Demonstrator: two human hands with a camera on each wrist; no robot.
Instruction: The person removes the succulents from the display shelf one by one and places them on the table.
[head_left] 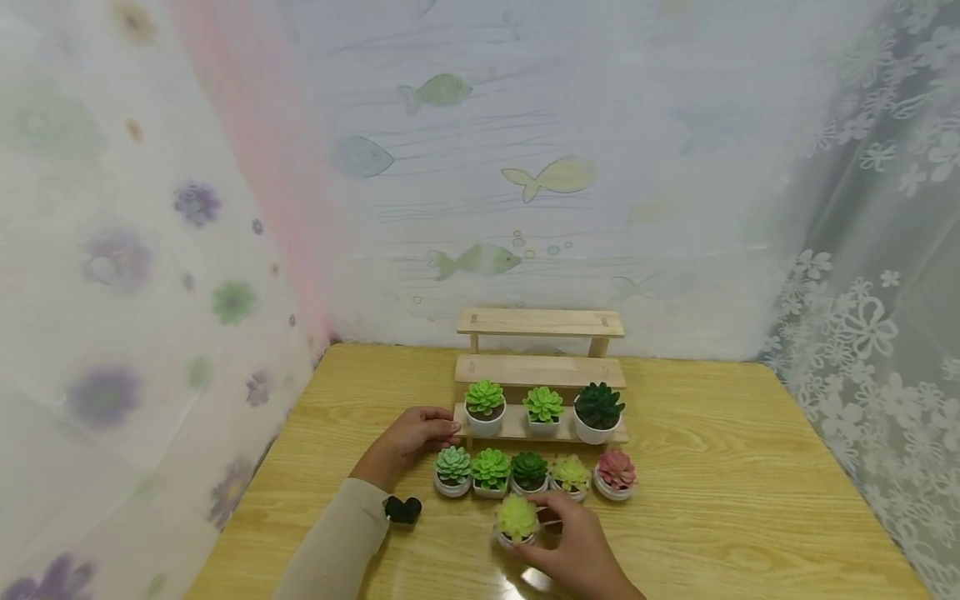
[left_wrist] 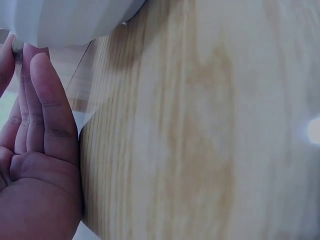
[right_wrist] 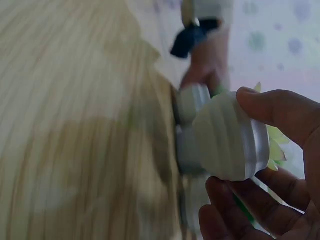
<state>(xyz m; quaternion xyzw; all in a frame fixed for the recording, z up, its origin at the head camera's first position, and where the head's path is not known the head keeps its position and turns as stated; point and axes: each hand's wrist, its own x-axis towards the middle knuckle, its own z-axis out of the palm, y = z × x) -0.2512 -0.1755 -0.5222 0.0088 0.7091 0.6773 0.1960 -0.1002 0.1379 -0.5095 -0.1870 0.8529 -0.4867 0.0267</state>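
My right hand (head_left: 573,542) grips a small potted succulent (head_left: 517,518) with yellow-green leaves, in front of the row of pots. In the right wrist view its ribbed white pot (right_wrist: 227,137) is tilted between thumb and fingers, above the table. My left hand (head_left: 412,437) pinches the left end of the lowest step of a three-step wooden plant stand (head_left: 540,372). In the left wrist view the fingers (left_wrist: 52,110) are extended beside a white pot (left_wrist: 65,20). On that step stand a bright green succulent (head_left: 485,408), another green one (head_left: 543,408) and a dark green one (head_left: 597,412).
Before the stand, several potted succulents form a row, from a pale green one (head_left: 453,471) to a pink one (head_left: 615,473) set slightly apart. The wooden table (head_left: 720,467) meets a fish-patterned curtain (head_left: 480,167) behind. A black strap piece (head_left: 402,510) is at the left wrist.
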